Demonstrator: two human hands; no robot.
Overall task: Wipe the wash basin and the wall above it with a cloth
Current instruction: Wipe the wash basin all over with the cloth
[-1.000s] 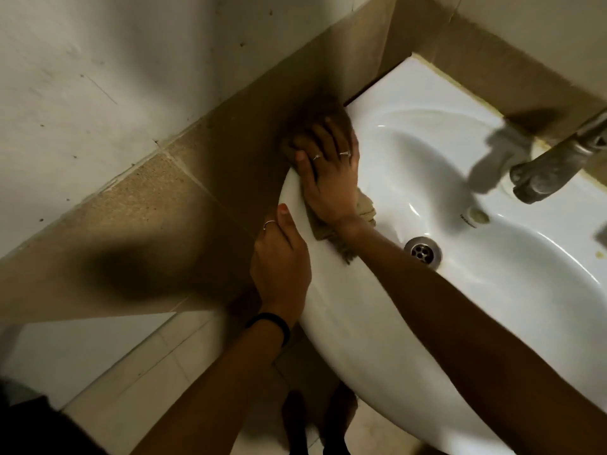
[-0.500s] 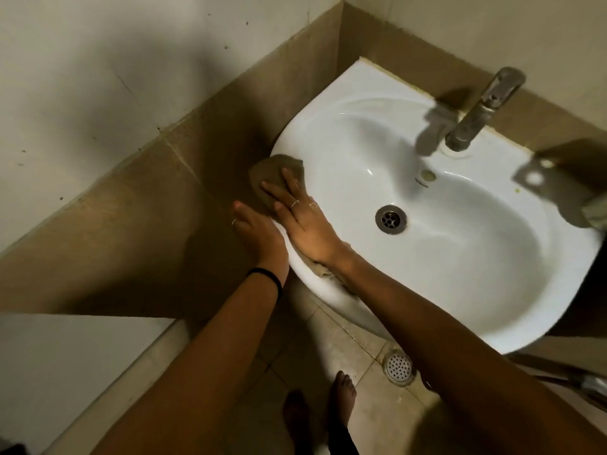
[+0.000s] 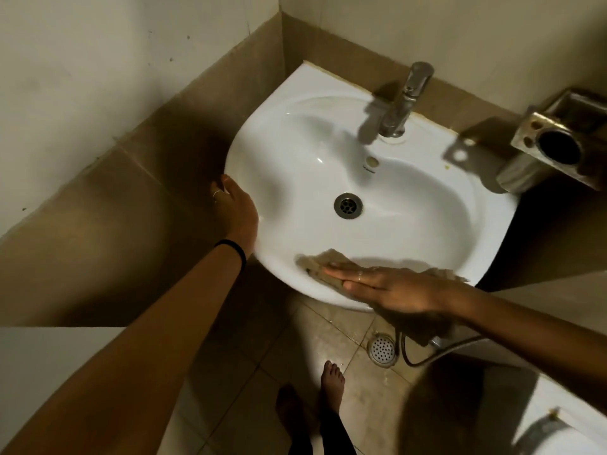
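A white wash basin [image 3: 427, 224] is fixed in the corner, with a chrome tap [image 3: 405, 100] at its back and a drain [image 3: 348, 205] in the bowl. My right hand [image 3: 391, 287] lies flat, fingers together, pressing a brown cloth [image 3: 323, 261] onto the basin's front rim. My left hand [image 3: 235, 210] grips the basin's left rim, fingers curled over the outer edge. The wall [image 3: 98, 77] above is pale, with a band of tan tiles [image 3: 131, 208] beside the basin.
A metal holder [image 3: 558, 146] is mounted on the wall right of the basin. Below are a tiled floor [image 3: 345, 339], a round floor drain [image 3: 382, 349], a hose [image 3: 427, 356] and my bare feet [image 3: 331, 385]. A white fixture [image 3: 565, 431] shows at bottom right.
My right hand has slid the cloth from the basin's left rim round to the front rim. My left hand stays on the left rim. The view has pulled back.
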